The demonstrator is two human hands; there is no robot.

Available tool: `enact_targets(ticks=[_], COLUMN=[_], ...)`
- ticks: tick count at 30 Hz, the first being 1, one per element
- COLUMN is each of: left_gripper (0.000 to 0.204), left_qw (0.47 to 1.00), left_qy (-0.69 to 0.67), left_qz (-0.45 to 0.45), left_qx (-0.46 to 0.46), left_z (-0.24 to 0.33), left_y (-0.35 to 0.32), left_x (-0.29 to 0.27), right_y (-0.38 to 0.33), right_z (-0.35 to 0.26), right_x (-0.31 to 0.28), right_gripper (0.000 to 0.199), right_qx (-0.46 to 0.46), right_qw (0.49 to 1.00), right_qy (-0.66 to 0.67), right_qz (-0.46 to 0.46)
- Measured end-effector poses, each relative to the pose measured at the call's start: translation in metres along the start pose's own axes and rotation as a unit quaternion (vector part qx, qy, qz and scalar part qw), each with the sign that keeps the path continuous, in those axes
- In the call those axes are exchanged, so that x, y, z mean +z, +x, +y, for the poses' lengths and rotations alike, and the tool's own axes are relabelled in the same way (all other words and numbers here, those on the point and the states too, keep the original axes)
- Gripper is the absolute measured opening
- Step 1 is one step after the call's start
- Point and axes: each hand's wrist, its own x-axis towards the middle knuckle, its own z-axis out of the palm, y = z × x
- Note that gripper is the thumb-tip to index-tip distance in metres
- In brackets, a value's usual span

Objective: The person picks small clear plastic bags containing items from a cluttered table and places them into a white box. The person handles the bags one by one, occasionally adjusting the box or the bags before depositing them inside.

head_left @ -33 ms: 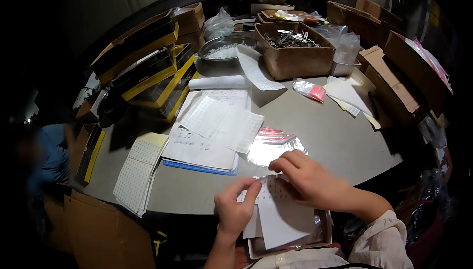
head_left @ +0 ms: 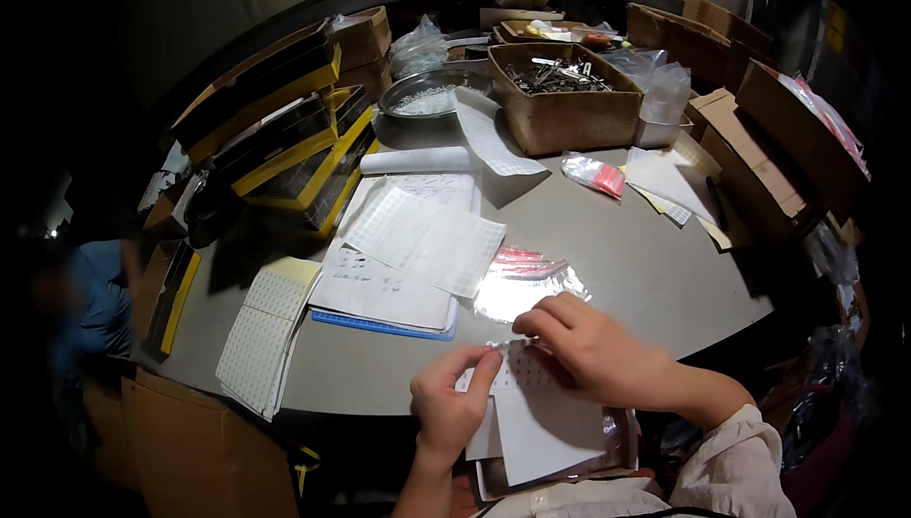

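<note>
Low in front of me is a white sheet of small printed labels [head_left: 517, 372], held at the table's near edge. My left hand [head_left: 452, 397] pinches its top left edge between thumb and fingers. Along the same top edge, my right hand [head_left: 603, 357] curls over the sheet with its fingertips closed on the rim; whether a loose label is between them is hidden. Plain white paper [head_left: 550, 437] hangs below the printed rows. Under it, a shallow open box [head_left: 622, 437] rests close to my body, with clear plastic in it.
Clear zip bags with red strips [head_left: 529, 281] lie just beyond my hands. Papers on a blue clipboard [head_left: 380, 325] and a label pad [head_left: 261, 328] are to the left. Farther back stand a box of metal parts [head_left: 565, 120], a round bowl [head_left: 403, 110] and black-yellow boxes [head_left: 294, 172].
</note>
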Motion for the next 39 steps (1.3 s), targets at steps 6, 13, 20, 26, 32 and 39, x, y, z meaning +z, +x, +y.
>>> enact_targets(ticks=[6, 13, 20, 26, 32, 39], left_gripper=[0.010, 0.011, 0.009, 0.009, 0.008, 0.012], left_qw=[1.000, 1.000, 0.999, 0.999, 0.999, 0.999], left_qy=[-0.012, -0.012, -0.014, -0.027, -0.032, -0.037], left_qz=[-0.002, 0.003, -0.023, -0.019, -0.021, -0.018], left_qx=[-0.020, -0.006, -0.027, -0.023, -0.017, -0.009], left_z=[0.000, 0.005, 0.003, 0.001, 0.001, 0.003], left_y=[0.000, 0.004, 0.008, 0.007, 0.008, 0.008], left_x=[-0.002, 0.000, -0.003, -0.002, -0.004, -0.004], right_y=[0.004, -0.007, -0.008, 0.010, 0.035, 0.027], right_z=[-0.013, -0.013, -0.006, 0.048, 0.097, 0.098], right_x=[0.011, 0.017, -0.009, -0.041, -0.041, -0.037], right_gripper=[0.037, 0.046, 0.032, 0.017, 0.020, 0.015], right_qx=[0.012, -0.110, -0.169, 0.081, 0.150, 0.228], right_qw=[0.999, 0.977, 0.984, 0.990, 0.964, 0.936], right_qy=[-0.046, -0.166, -0.050, 0.074, 0.046, -0.189], right_qz=[0.005, 0.076, 0.039, -0.088, -0.215, -0.189])
